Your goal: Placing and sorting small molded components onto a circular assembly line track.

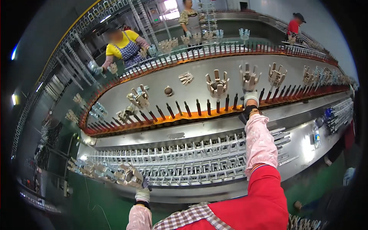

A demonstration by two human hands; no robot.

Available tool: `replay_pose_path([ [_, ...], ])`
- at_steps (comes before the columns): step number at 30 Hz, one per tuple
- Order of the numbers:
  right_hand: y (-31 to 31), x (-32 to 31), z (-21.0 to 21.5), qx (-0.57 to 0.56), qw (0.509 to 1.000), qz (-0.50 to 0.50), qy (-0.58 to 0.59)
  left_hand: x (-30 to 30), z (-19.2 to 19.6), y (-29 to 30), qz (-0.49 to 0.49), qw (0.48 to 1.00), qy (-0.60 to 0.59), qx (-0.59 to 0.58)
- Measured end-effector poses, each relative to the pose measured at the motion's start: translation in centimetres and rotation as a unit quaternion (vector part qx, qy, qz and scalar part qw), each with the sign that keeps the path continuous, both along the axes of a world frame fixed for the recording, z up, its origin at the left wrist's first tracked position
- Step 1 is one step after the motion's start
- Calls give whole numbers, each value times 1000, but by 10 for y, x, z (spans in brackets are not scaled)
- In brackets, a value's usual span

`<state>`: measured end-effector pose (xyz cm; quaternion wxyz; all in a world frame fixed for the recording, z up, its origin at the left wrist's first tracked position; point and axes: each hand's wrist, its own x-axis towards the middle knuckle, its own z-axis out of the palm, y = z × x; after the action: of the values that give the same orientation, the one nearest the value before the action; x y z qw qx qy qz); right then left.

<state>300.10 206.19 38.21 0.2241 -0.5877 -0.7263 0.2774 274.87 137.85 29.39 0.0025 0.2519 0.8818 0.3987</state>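
Head view: the long curved grey conveyor table (230, 122) carries a row of dark upright pins with orange bases (188, 109). Three other persons work at its far side. On the pins near my right hand stand four grey metal crown-shaped parts (217, 86). My right gloved hand (251, 97) touches one part (249, 78); whether it grips I cannot tell. My left gloved hand (142, 188) is closed around a stacked bundle of grey metal parts (103, 172), low at the left.

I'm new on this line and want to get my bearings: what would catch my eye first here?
The curved conveyor with its orange-lit row of dark pegs sweeps across the middle, some pegs topped with pronged metal parts. The right hand reaches up to one such part; the left hand grips a stack of them at lower left.
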Motion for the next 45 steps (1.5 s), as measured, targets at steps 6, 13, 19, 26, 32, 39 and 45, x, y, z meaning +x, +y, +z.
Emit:
replay_pose_path([
  [6, -75, 9, 81, -114, 837, 68, 530, 57, 41, 36, 105, 921, 10, -375],
  [13, -261, 21, 41, 86, 916, 327, 216, 52, 46, 52, -25, 998, -6, -57],
  [19, -449, 2, 33, 130, 921, 316, 186, 22, 7, 40, -77, 996, -26, -44],
  [26, -508, -52, -60, 199, 903, 378, -28, 2, -11, 16, -189, 848, 394, -301],
  [32, -513, -52, -44, -59, 956, 258, 129, -2, -9, 26, -110, 958, 183, -193],
  [39, -505, -20, -36, -117, 916, 299, 241, 32, 41, 50, -144, 964, 98, -202],
  [45, -460, 68, 50, -380, 789, 407, 258, -31, -77, 27, -45, 961, 188, -200],
])
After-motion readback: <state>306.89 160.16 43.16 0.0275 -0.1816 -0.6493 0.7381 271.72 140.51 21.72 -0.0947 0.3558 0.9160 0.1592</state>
